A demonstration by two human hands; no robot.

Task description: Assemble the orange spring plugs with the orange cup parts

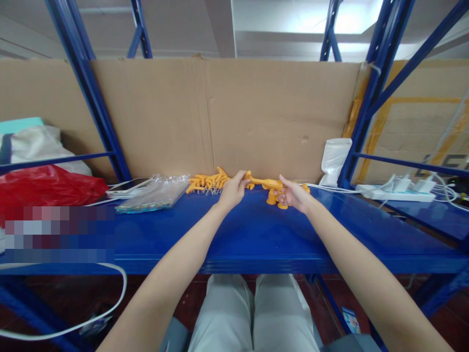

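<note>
An orange plastic toy figure (269, 186) with a long neck and stubby legs stands on the blue metal shelf (256, 234). My left hand (231, 189) pinches the figure's thin neck end. My right hand (293, 194) is closed around its body and legs. Just left of my left hand lies a pile of several loose orange toy parts (207, 182) against the cardboard backing.
A clear plastic bag (156, 193) and a phone (128, 186) lie left of the pile. A red bag (44, 188) sits far left. A white pouch (334, 159) and a white power strip (397, 191) with plugs are at the right. Blue rack posts (91, 98) stand either side.
</note>
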